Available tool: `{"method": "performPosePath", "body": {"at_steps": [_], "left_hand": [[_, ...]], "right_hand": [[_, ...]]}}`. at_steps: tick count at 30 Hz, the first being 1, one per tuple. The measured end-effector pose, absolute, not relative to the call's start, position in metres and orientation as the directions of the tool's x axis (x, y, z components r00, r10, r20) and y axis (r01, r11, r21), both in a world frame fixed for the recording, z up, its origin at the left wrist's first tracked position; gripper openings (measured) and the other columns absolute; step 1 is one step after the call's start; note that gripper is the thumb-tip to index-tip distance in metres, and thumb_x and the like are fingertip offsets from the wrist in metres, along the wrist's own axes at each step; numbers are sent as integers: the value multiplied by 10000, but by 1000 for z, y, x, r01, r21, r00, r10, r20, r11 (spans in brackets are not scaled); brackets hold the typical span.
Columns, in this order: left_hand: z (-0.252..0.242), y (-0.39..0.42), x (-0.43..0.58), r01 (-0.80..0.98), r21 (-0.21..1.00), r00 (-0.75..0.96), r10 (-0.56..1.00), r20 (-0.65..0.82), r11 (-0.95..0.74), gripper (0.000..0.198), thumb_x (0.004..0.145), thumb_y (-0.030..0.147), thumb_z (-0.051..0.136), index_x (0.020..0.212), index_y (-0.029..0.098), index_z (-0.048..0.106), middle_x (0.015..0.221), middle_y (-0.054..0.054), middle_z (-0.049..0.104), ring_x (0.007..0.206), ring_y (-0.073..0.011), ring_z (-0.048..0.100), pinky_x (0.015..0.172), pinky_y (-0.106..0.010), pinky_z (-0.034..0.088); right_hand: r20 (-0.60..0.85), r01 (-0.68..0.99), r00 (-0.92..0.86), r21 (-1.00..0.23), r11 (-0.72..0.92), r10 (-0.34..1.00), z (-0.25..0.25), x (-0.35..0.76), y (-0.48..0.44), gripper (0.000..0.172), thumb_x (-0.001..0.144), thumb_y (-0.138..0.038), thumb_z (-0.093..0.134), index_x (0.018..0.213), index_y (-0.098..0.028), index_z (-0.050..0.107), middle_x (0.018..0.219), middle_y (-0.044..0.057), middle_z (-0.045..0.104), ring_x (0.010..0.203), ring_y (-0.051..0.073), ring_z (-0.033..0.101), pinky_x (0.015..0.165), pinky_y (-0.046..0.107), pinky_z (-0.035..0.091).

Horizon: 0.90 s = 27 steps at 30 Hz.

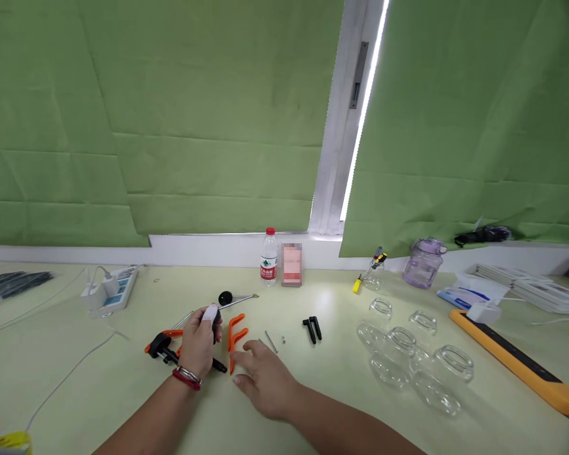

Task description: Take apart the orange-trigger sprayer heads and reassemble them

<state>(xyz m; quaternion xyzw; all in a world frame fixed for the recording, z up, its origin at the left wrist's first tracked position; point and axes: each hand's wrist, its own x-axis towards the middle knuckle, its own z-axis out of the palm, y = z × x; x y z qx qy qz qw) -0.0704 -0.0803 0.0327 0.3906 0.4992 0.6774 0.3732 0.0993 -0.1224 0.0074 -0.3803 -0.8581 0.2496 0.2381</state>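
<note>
A: "The right forearm (346, 422) lay closest, slanting in over the table (332, 379); what were the hands doing?"

B: "The left hand (200, 344) gripped a small black-and-white thing (210, 313), partly hidden by its fingers; the right hand (270, 382) was loosely spread, its fingertips at the near end of an orange piece (231, 335); I could not tell whether they touched it."

A: "Where was the trouble likely?"

B: "Beside the right hand, I judged; thin metal pins (272, 342) and a small nut (283, 339) lay loose just past its knuckles; a careless sweep could have sent them rolling, and the nut looked easy to lose."

A: "And on the left?"

B: "Crowding; a black-and-orange tool (160, 345) lay beside and partly behind that wrist, with a black rod (219, 365) poking out on the other side; the bracelet (188, 378) could have snagged there, and a slack grip could have dropped the held thing into the clutter."

A: "The clear cups (402, 341)?"

B: "Well apart, to the right; only a wide swing of the right arm could have reached them."
</note>
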Motion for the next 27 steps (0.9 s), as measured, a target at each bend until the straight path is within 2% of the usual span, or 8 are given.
{"method": "performPosePath", "body": {"at_steps": [3,12,15,17,20,23,25,27], "left_hand": [[29,-80,-69,-104,966,-427,888,170,-235,207,732,383,557,785,183,542,582,50,529,400,-83,430,396,-210,332],[30,-86,-64,-79,964,-386,899,207,-256,151,748,333,550,803,193,558,619,59,527,406,-67,440,408,-200,352],[30,-88,-62,-71,965,-377,902,208,-252,147,753,333,549,807,196,557,602,62,533,401,-68,441,412,-201,357],[30,-89,-62,-64,967,-369,907,205,-245,160,756,346,562,812,196,556,580,66,531,397,-69,438,416,-199,357],[30,-90,-61,-60,971,-351,916,197,-231,202,746,381,593,824,196,560,543,73,524,397,-72,442,421,-195,352],[30,-90,-60,-72,975,-320,931,176,-209,238,741,411,600,836,197,552,524,76,518,394,-77,440,416,-196,345],[31,-91,-58,-89,978,-287,945,158,-190,256,744,430,595,832,196,543,538,72,520,395,-79,438,417,-201,348],[31,-92,-54,-105,979,-250,958,142,-173,265,742,438,596,824,193,537,572,67,527,402,-78,443,428,-208,357]], "right_hand": [[177,620,-590,-525,583,788,9,83,-119,339,874,-389,439,1164,-262,559,1163,97,501,1044,276,479,855,398,392],[125,715,-580,-395,577,805,6,78,-116,213,799,-258,498,953,-150,597,977,115,571,813,232,563,651,310,403],[124,734,-544,-410,542,830,2,78,-114,159,765,-150,492,879,-147,603,933,105,587,745,198,565,618,284,387],[163,712,-501,-481,512,850,-1,80,-113,162,748,-88,475,825,-159,599,888,82,592,743,180,557,633,273,382],[229,584,-386,-689,429,894,-4,90,-113,167,749,-78,484,842,-181,575,830,40,577,735,154,528,644,257,377],[152,275,-281,-933,232,948,-6,113,-113,222,749,-120,533,958,-193,538,773,-3,528,660,118,480,603,232,371],[52,53,-294,-996,71,954,-7,136,-114,189,754,-181,572,941,-176,552,737,-18,506,609,95,441,570,219,349],[-57,-83,-326,-993,-89,943,-7,162,-117,182,750,-288,614,876,-164,569,650,-42,460,519,75,364,493,207,289]]}}
